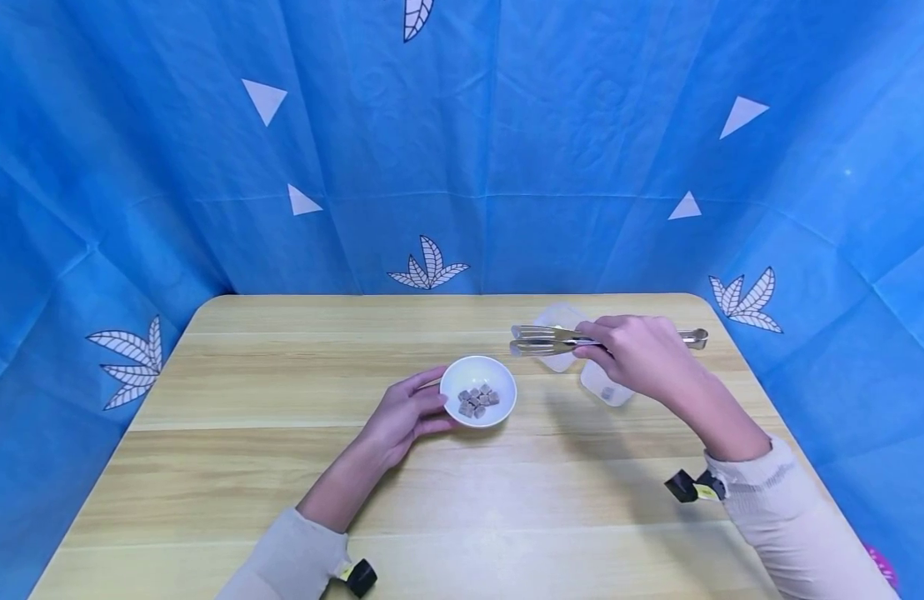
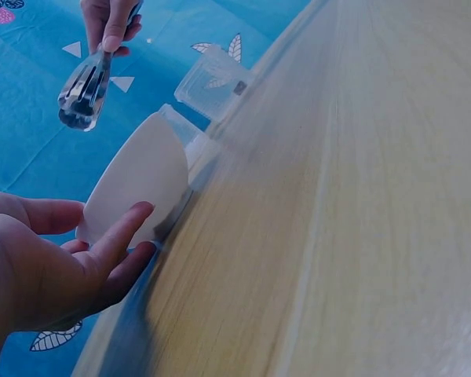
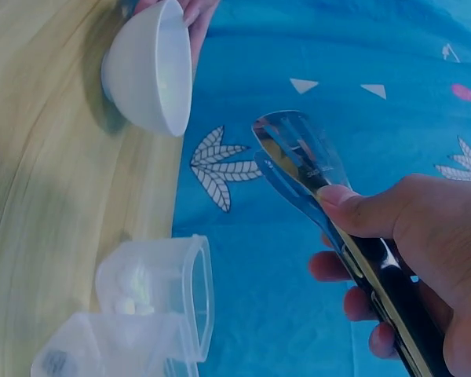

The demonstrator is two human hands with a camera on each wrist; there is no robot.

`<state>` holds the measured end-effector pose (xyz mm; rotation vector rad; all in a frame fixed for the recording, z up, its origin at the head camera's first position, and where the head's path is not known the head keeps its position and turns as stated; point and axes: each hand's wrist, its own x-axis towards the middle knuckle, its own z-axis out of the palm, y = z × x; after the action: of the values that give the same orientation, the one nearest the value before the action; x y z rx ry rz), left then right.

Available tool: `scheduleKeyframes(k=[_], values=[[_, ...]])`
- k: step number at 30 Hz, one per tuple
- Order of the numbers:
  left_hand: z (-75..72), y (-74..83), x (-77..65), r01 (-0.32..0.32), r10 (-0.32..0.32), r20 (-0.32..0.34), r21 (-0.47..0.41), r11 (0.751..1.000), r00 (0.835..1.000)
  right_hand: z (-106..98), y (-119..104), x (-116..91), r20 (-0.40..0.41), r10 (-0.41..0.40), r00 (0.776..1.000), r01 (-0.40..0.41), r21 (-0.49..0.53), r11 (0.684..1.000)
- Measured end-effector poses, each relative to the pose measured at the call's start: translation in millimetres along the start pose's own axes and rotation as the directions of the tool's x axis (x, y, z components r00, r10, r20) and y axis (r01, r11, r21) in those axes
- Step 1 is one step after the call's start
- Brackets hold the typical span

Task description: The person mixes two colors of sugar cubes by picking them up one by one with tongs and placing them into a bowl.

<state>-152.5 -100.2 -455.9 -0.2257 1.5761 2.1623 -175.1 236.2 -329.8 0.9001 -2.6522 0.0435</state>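
My left hand (image 1: 409, 412) holds the left side of a white bowl (image 1: 497, 372), its fingers spread against the outer wall and rim. Several small greyish-brown cubes (image 1: 479, 401) lie in the bottom of the bowl. Above the table to the right, my right hand (image 1: 641, 354) grips metal tongs (image 3: 302, 161) by their handles. The slotted tong ends point left, slightly apart, with nothing between them. Below them stand two clear plastic boxes: the farther box (image 3: 200, 259) has whitish pieces inside, and the nearer box (image 1: 617, 398) a small dark cube (image 1: 606, 392).
A light wooden table (image 1: 297, 350) with rounded far corners carries everything. Behind it and at both sides hangs a blue curtain (image 1: 551, 167) with white leaf and triangle prints. Each sleeve has a small black wrist camera (image 1: 362, 577) on it.
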Motion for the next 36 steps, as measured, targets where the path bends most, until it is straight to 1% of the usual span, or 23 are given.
scheduleKeyframes(k=[10,17,25,36], values=[[0.1,0.1,-0.4,0.006,-0.006,-0.002,0.003,1.000,1.000,-3,13,-11,0.033,0.066,0.997,-0.067,0.020,0.998],[-1.4,-1.4,0.2,0.001,-0.001,0.005,0.008,1.000,1.000,-7,24,-22,0.029,0.105,0.994,-0.105,0.008,0.994],[0.0,-0.5,0.5,0.010,-0.010,-0.005,0.002,1.000,1.000,-11,42,-37,0.023,0.128,0.992,-0.127,-0.015,0.992],[0.3,-0.5,0.7,0.008,-0.008,-0.010,0.009,1.000,1.000,-15,61,-57,0.090,0.225,0.970,-0.222,-0.038,0.974]])
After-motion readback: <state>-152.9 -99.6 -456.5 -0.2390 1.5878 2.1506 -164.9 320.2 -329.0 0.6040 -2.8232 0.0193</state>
